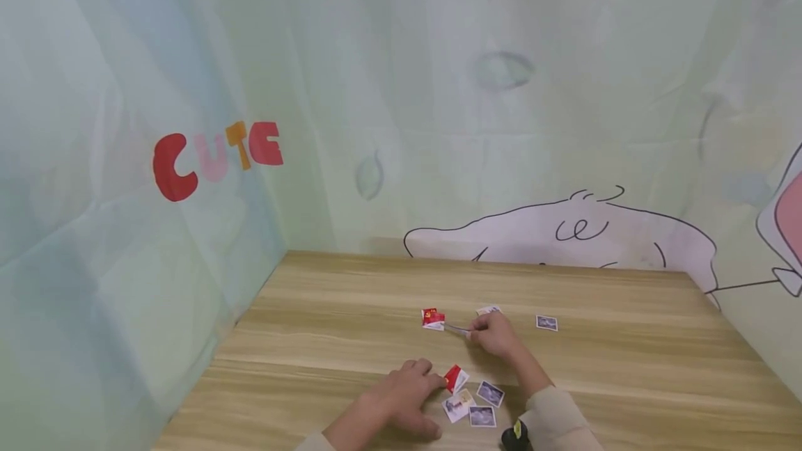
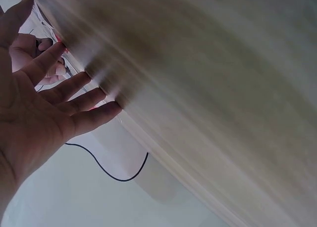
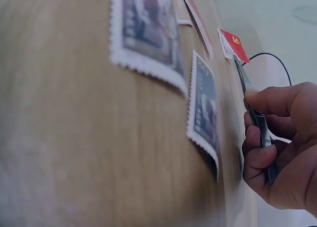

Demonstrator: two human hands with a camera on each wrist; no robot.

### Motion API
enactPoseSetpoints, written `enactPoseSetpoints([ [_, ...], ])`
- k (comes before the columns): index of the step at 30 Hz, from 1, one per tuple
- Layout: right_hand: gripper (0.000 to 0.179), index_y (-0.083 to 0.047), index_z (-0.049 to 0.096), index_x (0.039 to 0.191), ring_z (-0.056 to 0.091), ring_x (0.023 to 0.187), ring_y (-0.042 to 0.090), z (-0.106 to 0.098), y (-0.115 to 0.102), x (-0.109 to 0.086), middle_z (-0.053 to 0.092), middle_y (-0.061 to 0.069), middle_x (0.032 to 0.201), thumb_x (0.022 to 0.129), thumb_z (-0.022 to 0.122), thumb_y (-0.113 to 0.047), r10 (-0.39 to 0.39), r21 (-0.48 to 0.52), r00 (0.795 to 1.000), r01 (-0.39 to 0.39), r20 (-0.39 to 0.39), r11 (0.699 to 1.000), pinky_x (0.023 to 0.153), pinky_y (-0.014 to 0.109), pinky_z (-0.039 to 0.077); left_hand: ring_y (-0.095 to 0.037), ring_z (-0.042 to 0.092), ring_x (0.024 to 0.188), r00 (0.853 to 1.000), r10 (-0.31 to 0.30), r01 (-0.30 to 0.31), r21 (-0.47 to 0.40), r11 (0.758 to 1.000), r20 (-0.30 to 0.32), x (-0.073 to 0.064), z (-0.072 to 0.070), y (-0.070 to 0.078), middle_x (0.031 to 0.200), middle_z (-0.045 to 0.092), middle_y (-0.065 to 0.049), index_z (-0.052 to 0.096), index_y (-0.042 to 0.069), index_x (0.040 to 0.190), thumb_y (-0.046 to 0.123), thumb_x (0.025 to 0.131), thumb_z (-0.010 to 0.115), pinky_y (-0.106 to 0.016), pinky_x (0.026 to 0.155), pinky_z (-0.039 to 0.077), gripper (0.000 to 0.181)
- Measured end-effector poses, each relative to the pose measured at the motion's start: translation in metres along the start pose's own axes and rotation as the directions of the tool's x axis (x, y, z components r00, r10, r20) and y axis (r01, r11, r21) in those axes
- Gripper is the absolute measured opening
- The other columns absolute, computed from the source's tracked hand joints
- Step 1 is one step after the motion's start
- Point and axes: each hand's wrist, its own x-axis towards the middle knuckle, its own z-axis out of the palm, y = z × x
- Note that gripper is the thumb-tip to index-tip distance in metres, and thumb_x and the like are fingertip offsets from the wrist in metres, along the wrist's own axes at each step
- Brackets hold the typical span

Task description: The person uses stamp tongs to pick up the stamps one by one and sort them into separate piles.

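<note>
In the head view my right hand (image 1: 496, 335) holds a pair of tweezers (image 1: 459, 330), pinched between thumb and fingers. Their tips meet the lower right edge of red-and-white stamps (image 1: 431, 316), which seem to overlap. The right wrist view shows the tweezers (image 3: 257, 115) reaching a red stamp (image 3: 235, 45); whether the tips grip it, I cannot tell. My left hand (image 1: 404, 395) lies with fingers spread and fingertips on the tabletop. Its index finger is at the edge of another red-and-white stamp (image 1: 455, 379). That hand (image 2: 49, 103) holds nothing in the left wrist view.
Beside the left hand lie a pale stamp (image 1: 459, 407) and two purple-grey stamps (image 1: 491, 393). Farther back are a pale stamp (image 1: 487, 310), partly behind the right hand, and a purple-grey stamp (image 1: 547, 323). A printed cloth (image 1: 388, 124) borders the wooden table (image 1: 326, 298).
</note>
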Motion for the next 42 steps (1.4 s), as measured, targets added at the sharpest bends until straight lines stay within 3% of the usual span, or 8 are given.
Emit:
enactPoseSetpoints([
  [16,0.006,-0.001,0.068,0.077,0.05,0.065,0.016,0.002,-0.001,-0.004,0.059,0.002,0.07,0.072,0.069,-0.001,0.016,-0.041,1.0,-0.016,0.011,0.999,0.06,0.031,0.044,-0.017,0.045,0.108,1.0,0.018,-0.017,-0.017,1.0,0.01,-0.001,-0.001,0.0,0.119,0.048,0.001,0.059,0.024,0.122,0.047,0.067,0.074,-0.037,0.087,0.043,0.062],
  [23,0.005,-0.001,0.068,0.077,0.049,0.068,0.018,-0.007,-0.006,-0.011,0.058,0.003,0.073,0.072,0.07,-0.001,0.049,-0.066,0.998,-0.052,-0.037,0.996,0.06,0.032,0.043,-0.02,0.045,0.11,1.0,-0.003,0.003,-0.023,1.0,0.009,-0.002,0.0,0.003,0.122,0.048,-0.002,0.058,0.023,0.124,0.048,0.067,0.074,-0.04,0.088,0.043,0.063],
  [34,0.005,-0.001,0.069,0.076,0.048,0.066,0.017,-0.013,-0.002,-0.021,0.058,0.002,0.071,0.071,0.069,-0.001,0.002,-0.099,0.999,-0.007,-0.049,0.995,0.06,0.032,0.043,-0.024,0.045,0.115,1.0,-0.008,0.008,-0.025,1.0,0.0,-0.001,-0.001,0.003,0.129,0.047,-0.006,0.057,0.025,0.125,0.05,0.067,0.074,-0.043,0.088,0.044,0.065],
  [38,0.008,0.0,0.069,0.078,0.05,0.067,0.017,-0.015,0.0,-0.027,0.059,0.003,0.072,0.07,0.07,0.0,-0.016,-0.076,0.998,0.011,-0.067,0.997,0.062,0.033,0.045,-0.022,0.046,0.115,1.0,0.018,-0.018,-0.03,0.999,-0.021,-0.001,-0.001,0.003,0.129,0.047,-0.005,0.059,0.024,0.123,0.048,0.069,0.074,-0.042,0.09,0.042,0.061],
  [42,0.007,-0.004,0.069,0.077,0.05,0.068,0.017,-0.019,-0.001,-0.036,0.057,0.001,0.071,0.07,0.071,-0.001,0.004,-0.044,0.998,-0.007,-0.061,0.999,0.062,0.033,0.044,-0.017,0.047,0.111,0.995,0.082,-0.083,-0.01,0.997,-0.053,0.001,0.001,0.003,0.124,0.05,-0.001,0.061,0.023,0.118,0.043,0.07,0.074,-0.037,0.09,0.042,0.053],
])
